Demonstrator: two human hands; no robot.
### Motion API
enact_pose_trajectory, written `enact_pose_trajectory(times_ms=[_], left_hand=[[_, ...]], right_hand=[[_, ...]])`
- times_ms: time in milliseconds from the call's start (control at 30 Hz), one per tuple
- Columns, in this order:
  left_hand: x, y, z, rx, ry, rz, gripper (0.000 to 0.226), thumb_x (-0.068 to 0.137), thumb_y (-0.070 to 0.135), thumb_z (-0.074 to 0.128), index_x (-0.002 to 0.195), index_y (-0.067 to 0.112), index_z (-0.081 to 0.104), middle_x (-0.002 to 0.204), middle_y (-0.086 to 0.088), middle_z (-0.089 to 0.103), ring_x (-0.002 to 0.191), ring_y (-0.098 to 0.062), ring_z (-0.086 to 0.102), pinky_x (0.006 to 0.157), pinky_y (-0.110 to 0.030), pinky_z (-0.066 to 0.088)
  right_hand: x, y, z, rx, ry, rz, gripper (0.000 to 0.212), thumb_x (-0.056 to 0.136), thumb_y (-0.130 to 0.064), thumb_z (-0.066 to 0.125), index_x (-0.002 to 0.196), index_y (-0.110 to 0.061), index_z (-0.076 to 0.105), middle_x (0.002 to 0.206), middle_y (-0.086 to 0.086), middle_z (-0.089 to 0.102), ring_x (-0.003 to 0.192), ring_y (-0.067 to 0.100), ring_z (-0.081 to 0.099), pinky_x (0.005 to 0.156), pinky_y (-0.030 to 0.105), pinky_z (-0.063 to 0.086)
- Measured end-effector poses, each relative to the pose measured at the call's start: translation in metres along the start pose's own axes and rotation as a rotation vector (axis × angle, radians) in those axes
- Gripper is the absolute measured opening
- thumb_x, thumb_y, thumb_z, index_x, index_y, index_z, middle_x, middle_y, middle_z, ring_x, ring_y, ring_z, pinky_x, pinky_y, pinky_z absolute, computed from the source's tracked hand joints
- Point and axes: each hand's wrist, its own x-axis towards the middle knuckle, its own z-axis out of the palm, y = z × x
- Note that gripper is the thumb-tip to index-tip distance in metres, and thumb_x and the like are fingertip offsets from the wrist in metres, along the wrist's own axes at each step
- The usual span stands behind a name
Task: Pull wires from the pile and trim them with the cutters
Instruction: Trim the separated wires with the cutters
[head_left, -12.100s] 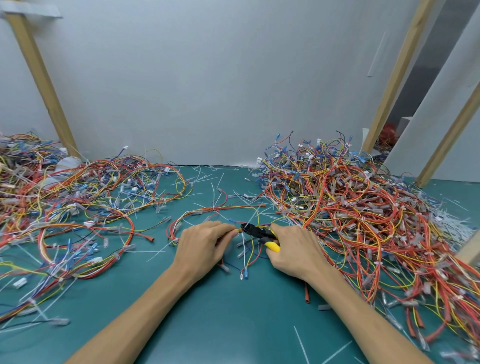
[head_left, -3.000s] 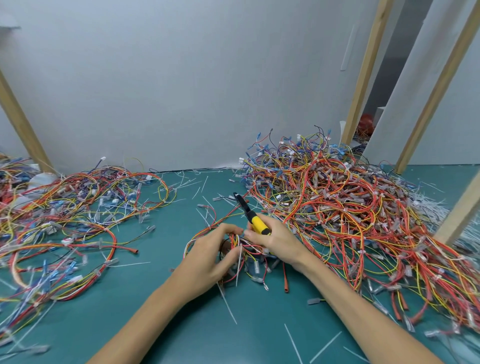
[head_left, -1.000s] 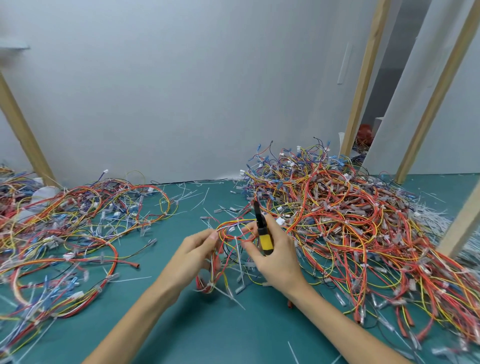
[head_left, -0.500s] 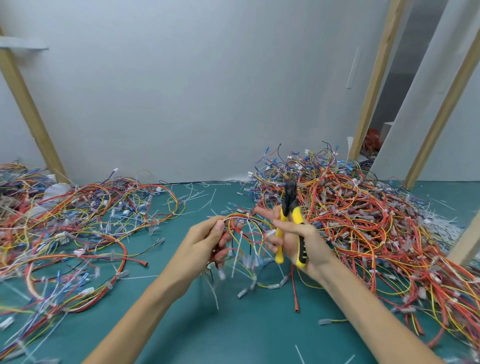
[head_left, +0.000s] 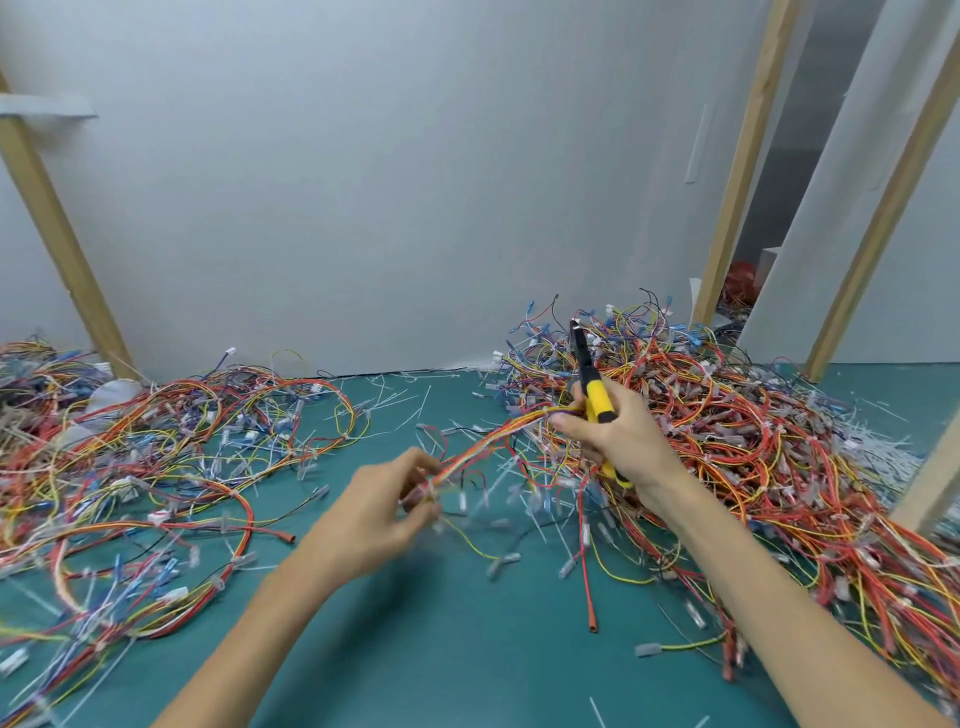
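Note:
A bundle of red, orange and yellow wires (head_left: 488, 444) stretches taut above the green table between my two hands. My left hand (head_left: 387, 499) pinches its lower end, with loose ends and white tags dangling blurred below. My right hand (head_left: 615, 439) grips the upper end together with the yellow-handled cutters (head_left: 592, 387), whose black jaws point up and away. The big tangled pile of wires (head_left: 753, 441) lies right behind and beside my right hand.
A second spread of wire harnesses (head_left: 156, 447) covers the left of the table (head_left: 441, 649). White cable-tie offcuts litter the middle and far right. A red sleeve piece (head_left: 589, 597) lies near the front. Wooden posts (head_left: 732, 171) stand against the white wall.
My hands have drawn apart, pulling the looped bundle straight between them. The right hand moved right and back toward the pile, with the cutters tilted away; the left hand dropped lower.

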Motion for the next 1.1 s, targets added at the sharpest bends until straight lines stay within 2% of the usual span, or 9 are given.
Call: enact_pose_trajectory(times_ms=[167,267,367,467,633,700,800,933,1100], left_hand=[[0.012,0.013,-0.032,0.167,0.429,0.121,0.014,0.08,0.023,0.078,0.087,0.016,0.069,0.104,0.001,0.055,0.07,-0.013,0.058,0.07,-0.024,0.044],[0.012,0.027,-0.051,0.147,0.337,0.215,0.008,0.085,0.029,0.072,0.085,0.022,0.068,0.076,0.01,0.065,0.06,-0.002,0.06,0.061,-0.01,0.041],[0.014,0.03,-0.062,-0.084,0.082,0.143,0.018,0.091,0.04,0.06,0.078,0.03,0.068,0.053,0.009,0.058,0.048,-0.002,0.057,0.051,-0.014,0.042],[0.016,0.017,-0.065,-0.227,-0.147,-0.025,0.033,0.092,0.052,0.054,0.072,0.029,0.067,0.05,0.009,0.045,0.046,-0.002,0.038,0.046,-0.015,0.033],[0.004,-0.007,-0.03,0.193,-0.34,-0.226,0.024,0.084,0.044,0.056,0.069,0.028,0.065,0.063,0.007,0.061,0.061,-0.007,0.053,0.06,-0.026,0.041],[-0.001,-0.01,-0.011,0.433,-0.299,-0.22,0.019,0.086,0.036,0.052,0.101,0.033,0.063,0.098,0.007,0.067,0.095,-0.013,0.06,0.081,-0.028,0.046],[-0.006,-0.005,0.014,0.633,-0.122,-0.013,0.06,0.078,0.025,0.051,0.137,0.032,0.04,0.133,0.007,0.046,0.122,-0.02,0.046,0.097,-0.037,0.037],[-0.003,-0.003,0.029,0.198,-0.059,0.063,0.043,0.08,0.025,0.048,0.123,0.028,0.054,0.119,0.012,0.059,0.107,-0.01,0.055,0.094,-0.031,0.045],[0.013,-0.015,0.033,0.282,-0.163,0.039,0.023,0.093,0.024,0.058,0.115,0.023,0.063,0.103,0.006,0.068,0.098,-0.015,0.062,0.084,-0.03,0.048]], right_hand=[[0.015,-0.02,-0.017,-0.477,0.148,-0.141,0.029,0.081,-0.034,0.078,0.088,-0.024,0.052,0.079,-0.006,0.056,0.07,0.011,0.051,0.061,0.023,0.04],[0.022,-0.031,-0.022,-0.567,0.161,-0.214,0.031,0.081,-0.037,0.077,0.08,-0.027,0.049,0.072,-0.003,0.056,0.066,0.016,0.051,0.055,0.026,0.035],[0.028,-0.04,-0.026,-0.607,0.115,-0.232,0.03,0.08,-0.037,0.078,0.093,-0.022,0.055,0.082,0.006,0.064,0.073,0.023,0.057,0.063,0.031,0.042],[0.031,-0.042,-0.032,-0.58,-0.182,-0.149,0.027,0.08,-0.034,0.079,0.095,-0.022,0.06,0.08,-0.005,0.064,0.07,0.01,0.059,0.064,0.03,0.043],[0.033,0.002,0.001,-0.969,-0.592,-0.04,0.025,0.085,-0.031,0.074,0.084,-0.029,0.049,0.08,-0.005,0.055,0.071,0.013,0.052,0.059,0.026,0.036],[0.035,0.02,0.016,-1.003,-0.641,-0.034,0.023,0.086,-0.028,0.073,0.088,-0.023,0.05,0.079,-0.004,0.053,0.07,0.013,0.051,0.057,0.024,0.034],[0.04,0.034,0.026,-0.974,-0.663,-0.026,0.027,0.085,-0.029,0.073,0.095,-0.016,0.052,0.079,-0.004,0.051,0.068,0.009,0.047,0.058,0.027,0.033],[0.044,0.044,0.028,-0.978,-0.686,-0.018,0.028,0.084,-0.029,0.073,0.094,-0.019,0.05,0.086,0.002,0.053,0.071,0.014,0.047,0.063,0.032,0.035],[0.043,0.053,0.027,-0.851,-0.602,-0.006,0.025,0.084,-0.028,0.073,0.095,-0.021,0.051,0.09,0.003,0.056,0.082,0.023,0.054,0.078,0.04,0.044]])
